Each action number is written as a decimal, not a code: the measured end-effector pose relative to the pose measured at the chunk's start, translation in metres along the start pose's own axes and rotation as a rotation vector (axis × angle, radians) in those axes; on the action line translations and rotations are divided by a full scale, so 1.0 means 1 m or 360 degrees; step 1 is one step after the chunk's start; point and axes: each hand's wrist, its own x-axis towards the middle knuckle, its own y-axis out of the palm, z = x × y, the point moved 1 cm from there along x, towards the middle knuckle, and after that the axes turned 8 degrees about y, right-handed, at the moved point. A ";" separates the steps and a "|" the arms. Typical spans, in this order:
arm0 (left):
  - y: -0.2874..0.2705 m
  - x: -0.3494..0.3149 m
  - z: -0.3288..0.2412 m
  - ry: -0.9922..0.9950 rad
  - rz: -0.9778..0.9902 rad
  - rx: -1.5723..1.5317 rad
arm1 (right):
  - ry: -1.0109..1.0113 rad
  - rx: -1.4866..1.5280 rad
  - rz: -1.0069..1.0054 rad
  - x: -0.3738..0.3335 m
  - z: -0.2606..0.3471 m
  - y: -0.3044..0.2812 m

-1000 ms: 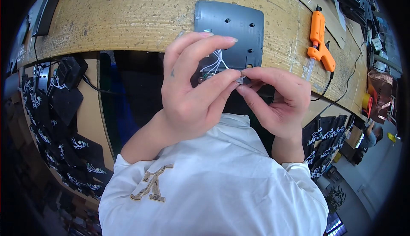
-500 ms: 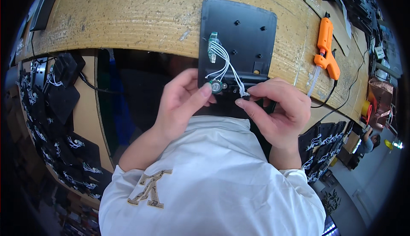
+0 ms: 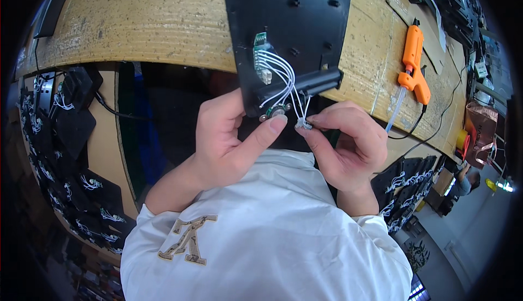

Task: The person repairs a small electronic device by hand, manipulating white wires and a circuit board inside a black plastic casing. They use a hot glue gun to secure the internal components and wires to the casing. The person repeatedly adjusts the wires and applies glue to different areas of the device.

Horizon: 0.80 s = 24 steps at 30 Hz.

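Observation:
A black plastic panel rests partly on the table and is tilted up, its near edge over my lap. My left hand grips that near edge, fingers beneath and thumb by a small round green circuit board. A narrow green circuit board is on the panel's left side. Thin white wires curve from it toward both hands. Between the thumb and forefinger of my right hand is a small connector-like part at the wire ends; the fingertips partly hide it.
An orange glue gun with a clear glue stick lies on the wooden table at the right, its black cord trailing down. Black panels with white wires are stacked at the left, more panels at the right. A person is at the far right.
The black panel has come closer and tilted up, turning slightly. My left hand has shifted a little with it. My right hand has moved slightly left with the small part.

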 end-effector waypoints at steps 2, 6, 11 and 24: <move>0.003 0.002 -0.001 -0.0032 -0.0032 -0.0054 | 0.0064 0.0004 0.0009 -0.001 0.003 0.000; 0.000 0.001 -0.002 -0.0128 0.0025 -0.0106 | -0.0026 0.0017 0.0007 0.003 0.001 0.004; 0.006 -0.029 0.017 -0.0470 -0.0192 -0.0892 | 0.0176 0.0047 0.0050 0.001 0.010 0.009; 0.010 -0.043 0.020 -0.0372 -0.0404 -0.0952 | -0.0115 -0.0127 0.0021 -0.006 0.007 0.025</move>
